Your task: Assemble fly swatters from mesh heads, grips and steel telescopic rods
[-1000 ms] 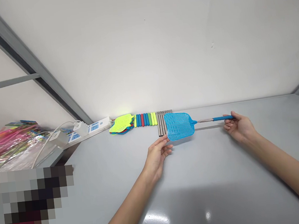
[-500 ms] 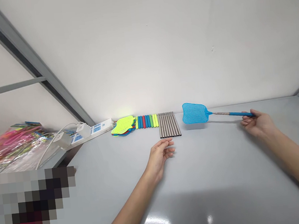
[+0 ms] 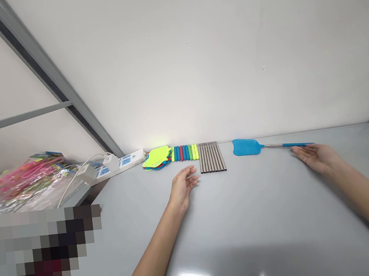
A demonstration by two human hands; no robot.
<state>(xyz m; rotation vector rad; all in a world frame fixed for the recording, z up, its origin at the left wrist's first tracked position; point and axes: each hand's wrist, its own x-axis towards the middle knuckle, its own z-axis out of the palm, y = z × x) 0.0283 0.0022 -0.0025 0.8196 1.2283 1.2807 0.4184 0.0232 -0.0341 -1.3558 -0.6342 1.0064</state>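
Glossy grey tabletop (image 3: 245, 215), blue flyswatter (image 3: 246, 147) — pale wall (image 3: 190, 71)

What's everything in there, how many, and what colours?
Fly swatter: one, blue and silver, right of tubes
Metal tubes: about nine, grey, back middle
Sticks: about nine, blue, yellow, green, red, left of tubes
Swatter heads: one pile, number hidden, yellow-green on top, left of sticks
Power strip: one, white and blue, back left
Plugs: two, white, on strip
Cable: at least one, white, by plugs
Wrapped bundle: number unclear, mostly pink, far left
Table: one, grey, underneath
Wall: one, white, behind
Frame bars: several, grey, both sides
Blurred patch: one, grey-black, lower left
Left grip: one, bare hand, near tubes
Right grip: one, bare hand, at swatter's handle
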